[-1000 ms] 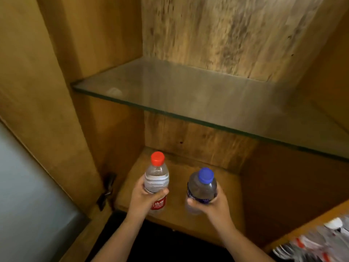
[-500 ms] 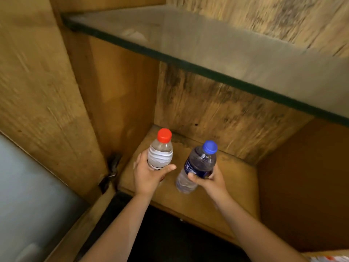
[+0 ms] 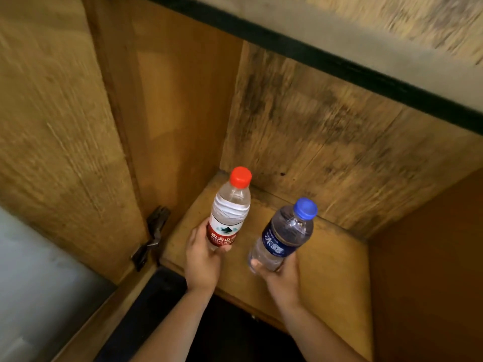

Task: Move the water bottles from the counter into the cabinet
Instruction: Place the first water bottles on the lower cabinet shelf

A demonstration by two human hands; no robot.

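Risks first. The red-cap bottle (image 3: 228,214) is gripped low, at the label, by the left hand (image 3: 202,253), so it is top-heavy; it tilts toward 1 o'clock and could tip on touchdown if let go before the base sits flat. It sits close to the cabinet's left wall (image 3: 180,108), so a bump there is possible. The blue-cap bottle (image 3: 285,235) leans harder, also toward 1 o'clock, and the right hand (image 3: 281,274) holds it only near the base, thumb in front and fingers underneath; most likely slip or topple of the two. The glass shelf (image 3: 339,66) hangs above; lifting either cap could knock its edge. Motion blur hints at a fast move, which raises every risk.

Positions: both bottles are in hand over the bottom shelf (image 3: 337,270); whether the bases touch it cannot be told. Red-cap bottle runs from the left hand toward 12–1 o'clock. Blue-cap bottle runs from the right hand toward 1 o'clock. Bottles are near each other, not touching; blue-cap lies at 4 o'clock of red-cap. A hinge (image 3: 154,233) sits at 9 o'clock of the left hand.
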